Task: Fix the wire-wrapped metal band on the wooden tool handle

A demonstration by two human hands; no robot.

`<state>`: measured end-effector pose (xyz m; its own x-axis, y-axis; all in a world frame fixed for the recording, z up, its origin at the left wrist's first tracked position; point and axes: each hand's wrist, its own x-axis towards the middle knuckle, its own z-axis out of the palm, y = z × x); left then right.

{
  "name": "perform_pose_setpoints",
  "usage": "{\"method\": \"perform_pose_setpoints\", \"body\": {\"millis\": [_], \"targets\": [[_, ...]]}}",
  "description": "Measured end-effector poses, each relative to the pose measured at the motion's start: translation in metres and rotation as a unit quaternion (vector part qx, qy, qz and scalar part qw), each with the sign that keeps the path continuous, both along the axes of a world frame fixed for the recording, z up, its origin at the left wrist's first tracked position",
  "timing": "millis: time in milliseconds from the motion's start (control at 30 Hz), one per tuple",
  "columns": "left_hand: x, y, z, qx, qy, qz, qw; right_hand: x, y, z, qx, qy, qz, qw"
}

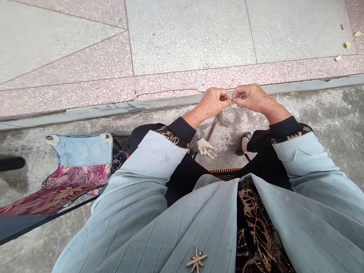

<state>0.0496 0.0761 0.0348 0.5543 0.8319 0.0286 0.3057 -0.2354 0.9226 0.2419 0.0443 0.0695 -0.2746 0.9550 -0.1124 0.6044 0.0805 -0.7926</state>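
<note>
My left hand (213, 102) and my right hand (250, 98) meet in front of me, fingertips pinched together. Between them is a tiny thin strand (232, 100), perhaps wire or fibre; it is too small to tell. Below my hands, on the concrete, lie a slim brown stick-like tool (212, 128) and a white work glove (206, 148). A pale curved strip (222, 119) shows just under my left hand. A black shoe (243, 145) sits beneath my right forearm.
Patchwork cloth on a folding chair (76, 170) stands to my left. A woven strip (224, 173) shows below my hands. Ahead, a raised concrete kerb (159, 102) edges speckled terrazzo paving, with small yellow bits (346, 44) at the top right.
</note>
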Motion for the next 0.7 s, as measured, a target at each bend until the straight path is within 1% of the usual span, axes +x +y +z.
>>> {"method": "perform_pose_setpoints", "body": {"millis": [167, 267, 367, 433, 600, 700], "targets": [[0.000, -0.001, 0.002, -0.045, -0.021, 0.013, 0.999, -0.001, 0.002, -0.012, -0.008, 0.023, -0.045, 0.999], [0.001, -0.001, 0.003, -0.083, -0.033, 0.025, 0.996, -0.003, 0.003, -0.014, 0.019, 0.010, -0.060, 0.998], [0.003, -0.002, 0.001, -0.110, -0.029, 0.046, 0.992, -0.006, 0.004, -0.014, 0.058, -0.030, -0.064, 0.996], [0.006, -0.002, -0.001, -0.107, -0.022, 0.067, 0.992, -0.009, 0.005, -0.016, 0.074, -0.059, -0.069, 0.993], [0.015, -0.003, -0.005, -0.068, -0.036, 0.117, 0.990, -0.016, 0.007, -0.027, 0.109, -0.118, -0.110, 0.981], [0.022, -0.005, -0.007, -0.070, -0.050, 0.135, 0.987, -0.020, 0.008, -0.032, 0.123, -0.151, -0.127, 0.972]]}}
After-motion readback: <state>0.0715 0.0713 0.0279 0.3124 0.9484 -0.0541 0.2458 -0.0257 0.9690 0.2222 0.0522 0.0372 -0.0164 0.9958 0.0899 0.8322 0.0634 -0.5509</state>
